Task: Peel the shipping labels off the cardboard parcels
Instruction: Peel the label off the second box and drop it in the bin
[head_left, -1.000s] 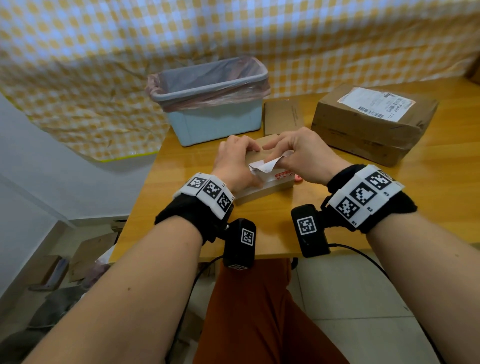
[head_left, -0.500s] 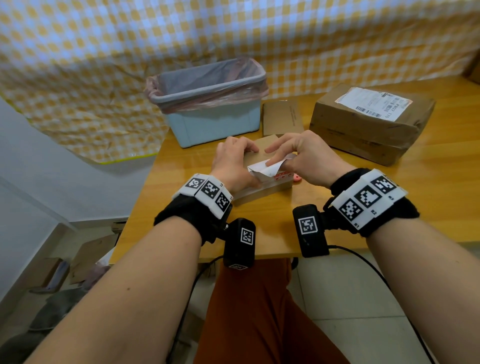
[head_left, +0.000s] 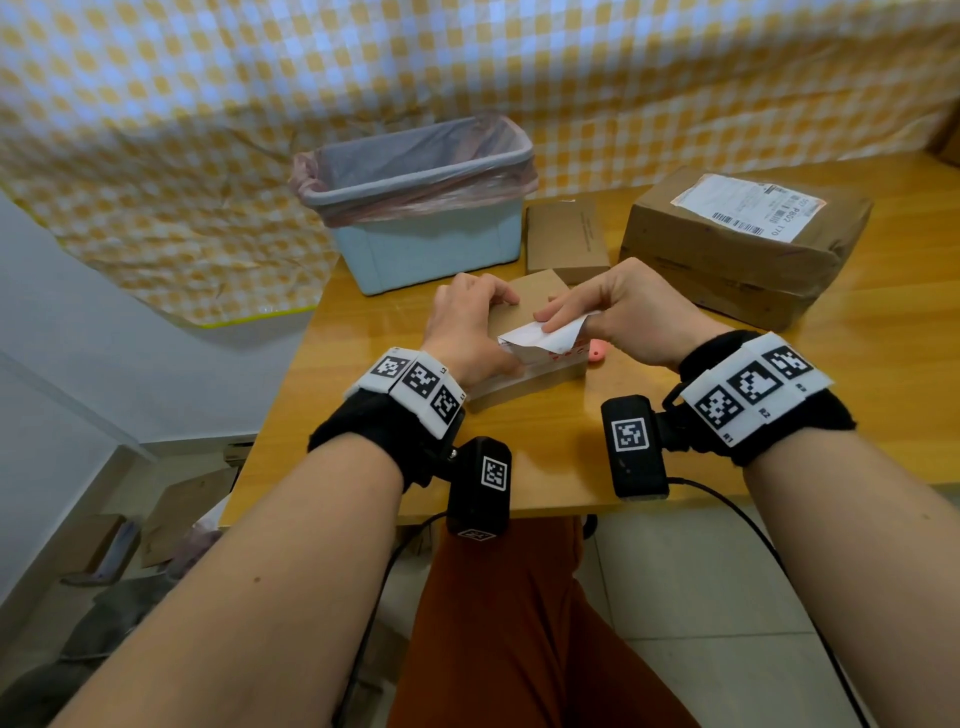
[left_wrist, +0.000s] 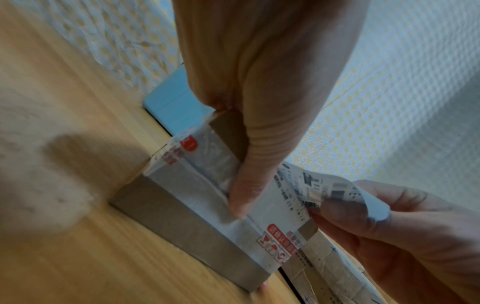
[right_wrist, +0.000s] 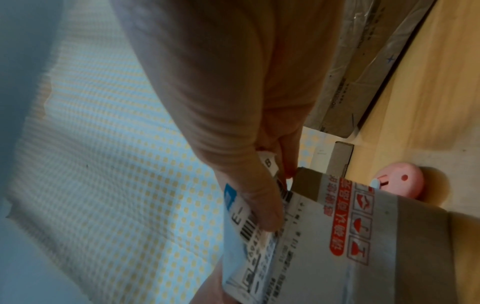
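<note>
A small cardboard parcel (head_left: 535, 374) lies on the wooden table (head_left: 675, 457) in front of me. My left hand (head_left: 467, 332) grips its left end, thumb pressed on its taped face (left_wrist: 207, 197). My right hand (head_left: 623, 317) pinches the white shipping label (head_left: 550, 335), which curls up off the parcel's top with its near edge still stuck. The label's printed side (right_wrist: 259, 246) shows barcodes in the right wrist view. A larger parcel (head_left: 743, 260) at the back right carries its own white label (head_left: 748, 205).
A light blue bin (head_left: 421, 208) lined with a pink bag stands behind the parcel. A flat piece of cardboard (head_left: 566, 239) lies between the bin and the larger parcel. A small pink round object (right_wrist: 400, 181) lies just right of the small parcel. Checked cloth hangs behind.
My right hand has drawn the label further up and toward me, so more of it stands free of the parcel. The left hand has stayed on the parcel.
</note>
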